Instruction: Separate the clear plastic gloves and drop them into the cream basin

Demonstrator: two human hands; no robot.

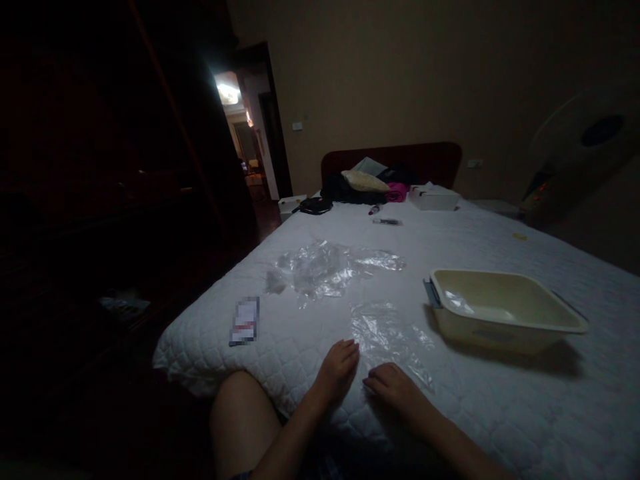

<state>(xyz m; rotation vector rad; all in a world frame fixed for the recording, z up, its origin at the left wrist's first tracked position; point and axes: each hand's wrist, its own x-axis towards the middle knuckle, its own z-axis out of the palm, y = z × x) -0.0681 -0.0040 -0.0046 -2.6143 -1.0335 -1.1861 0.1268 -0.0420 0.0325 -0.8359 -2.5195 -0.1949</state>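
A flat, crinkled clear plastic bag (393,333) lies on the white quilted bed cover in front of me. At its left edge is my left hand (338,368), fingers together and curled against the film. My right hand (395,388) rests at the bag's near edge, with thumb and fingers drawn closed on it. The fingertips are dim, so the exact hold on the film is hard to see. Farther up the bed, more crumpled clear plastic bags (325,267) are spread out.
An open cream plastic bin (500,340) with grey handles stands to the right. A pixelated flat item (245,321) lies at left. Toward the headboard (390,160) are a white box (434,198), a cream pillow (365,181) and dark cloth. A fan (590,133) stands at far right.
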